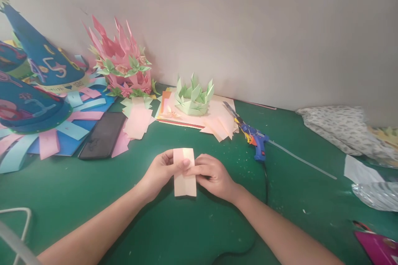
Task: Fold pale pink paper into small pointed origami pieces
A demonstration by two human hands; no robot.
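A pale pink paper strip (184, 178) lies upright on the green table (93, 198), folded along its length. My left hand (160, 172) pinches its upper left edge. My right hand (211, 174) presses its upper right side, with fingers over the top part. Both hands meet at the strip's top, near the middle of the table.
A black phone (102, 134) and a pile of pink paper pieces (137, 121) lie behind on the left. A green folded paper crown (192, 97) sits on paper sheets. A blue glue gun (253, 138) lies to the right. Blue paper cones (40, 54) and a pink paper flower piece (121, 58) stand at the back left.
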